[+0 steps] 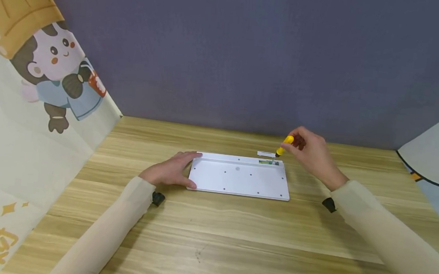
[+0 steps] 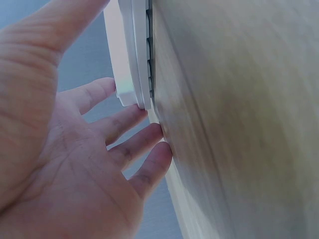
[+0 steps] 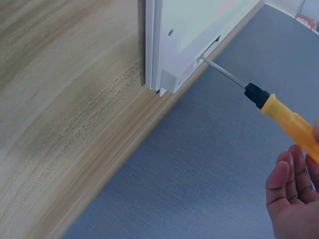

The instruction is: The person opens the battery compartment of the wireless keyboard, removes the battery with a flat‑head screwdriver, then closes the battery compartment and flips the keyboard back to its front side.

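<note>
A white keyboard (image 1: 239, 180) lies face down on the wooden table, its underside dotted with several small screws. At its left end, my left hand (image 1: 171, 170) rests with thumb and fingers spread along the edge; in the left wrist view, fairly straight fingers touch the keyboard's side (image 2: 124, 74). My right hand (image 1: 312, 156) holds a screwdriver (image 1: 284, 146) by its yellow handle. The screwdriver's metal shaft (image 3: 227, 74) reaches into the uncovered battery compartment (image 1: 267, 162) at the far right of the keyboard. The exact tip contact is too small to tell.
A small white battery cover (image 1: 266, 154) lies just beyond the keyboard's far edge. Behind the table (image 1: 210, 240) stands a dark blue-grey panel (image 1: 226, 55). A wall with cartoon prints (image 1: 4, 135) rises at the left.
</note>
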Action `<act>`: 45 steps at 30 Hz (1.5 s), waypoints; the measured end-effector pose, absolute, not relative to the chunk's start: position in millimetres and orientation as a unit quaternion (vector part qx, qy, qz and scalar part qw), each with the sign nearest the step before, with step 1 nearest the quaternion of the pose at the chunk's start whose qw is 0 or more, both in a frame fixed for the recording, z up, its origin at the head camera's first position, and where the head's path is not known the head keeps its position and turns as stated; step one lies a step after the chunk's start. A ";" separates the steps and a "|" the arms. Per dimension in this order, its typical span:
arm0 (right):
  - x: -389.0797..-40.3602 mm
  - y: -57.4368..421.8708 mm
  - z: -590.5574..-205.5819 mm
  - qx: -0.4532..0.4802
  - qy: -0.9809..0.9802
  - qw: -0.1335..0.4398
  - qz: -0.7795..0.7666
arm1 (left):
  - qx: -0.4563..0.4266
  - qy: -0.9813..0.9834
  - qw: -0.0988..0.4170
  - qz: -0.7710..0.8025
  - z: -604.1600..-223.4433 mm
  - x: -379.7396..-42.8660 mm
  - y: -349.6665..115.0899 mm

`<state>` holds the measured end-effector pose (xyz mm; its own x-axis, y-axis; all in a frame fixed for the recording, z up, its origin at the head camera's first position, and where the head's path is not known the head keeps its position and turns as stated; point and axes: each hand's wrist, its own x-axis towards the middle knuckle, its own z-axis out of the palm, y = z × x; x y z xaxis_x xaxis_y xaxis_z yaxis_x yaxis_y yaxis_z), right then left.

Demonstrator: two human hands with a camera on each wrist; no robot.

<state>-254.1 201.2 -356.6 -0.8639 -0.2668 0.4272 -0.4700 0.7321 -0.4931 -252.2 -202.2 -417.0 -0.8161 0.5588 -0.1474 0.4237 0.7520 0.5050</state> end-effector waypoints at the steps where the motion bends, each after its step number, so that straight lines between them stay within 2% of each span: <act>1: -254.2 201.0 -356.6 0.200 -0.916 0.167 0.306 | 0.266 0.925 0.146 0.231 -416.9 -252.2 -202.2; 14: -257.1 186.6 -356.6 0.213 -0.908 0.153 0.325 | 0.271 0.923 0.145 0.231 -415.6 -252.5 -201.4; 30: -258.4 181.3 -354.7 0.250 -0.896 0.192 0.312 | 0.276 0.924 0.138 0.225 -416.4 -253.5 -200.9; 45: -258.3 181.0 -354.4 0.247 -0.901 0.179 0.308 | 0.272 0.925 0.144 0.223 -415.7 -252.2 -201.8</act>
